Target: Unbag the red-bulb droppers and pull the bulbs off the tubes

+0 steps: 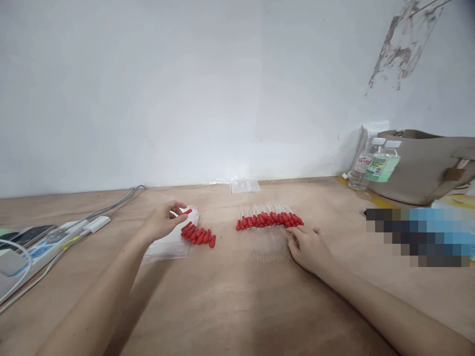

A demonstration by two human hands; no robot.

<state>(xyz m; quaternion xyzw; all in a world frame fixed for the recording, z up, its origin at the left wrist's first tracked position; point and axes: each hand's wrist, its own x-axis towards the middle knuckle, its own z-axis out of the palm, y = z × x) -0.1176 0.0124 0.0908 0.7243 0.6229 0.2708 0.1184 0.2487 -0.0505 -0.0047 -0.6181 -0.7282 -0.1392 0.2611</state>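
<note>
My left hand point(167, 221) pinches a red rubber dropper bulb point(187, 211) above a stack of clear plastic bags point(166, 245). Close to its fingertips, a small pile of loose red bulbs point(200, 236) lies partly over the bags. In the middle, a row of droppers point(269, 218) rests with red bulbs toward me and clear tubes pointing to the wall. Just in front of them lie several bare clear tubes point(267, 246), side by side. My right hand point(306, 247) is at their right end, fingers curled together on the tubes; what they grip is hidden.
A power strip point(40, 257) with cables and phones occupies the left side. Against the wall lies a small clear bag point(245, 186). Two plastic bottles point(382, 163) and a beige handbag point(419, 170) stand at the back right, with a blurred-out patch point(426, 237) nearer.
</note>
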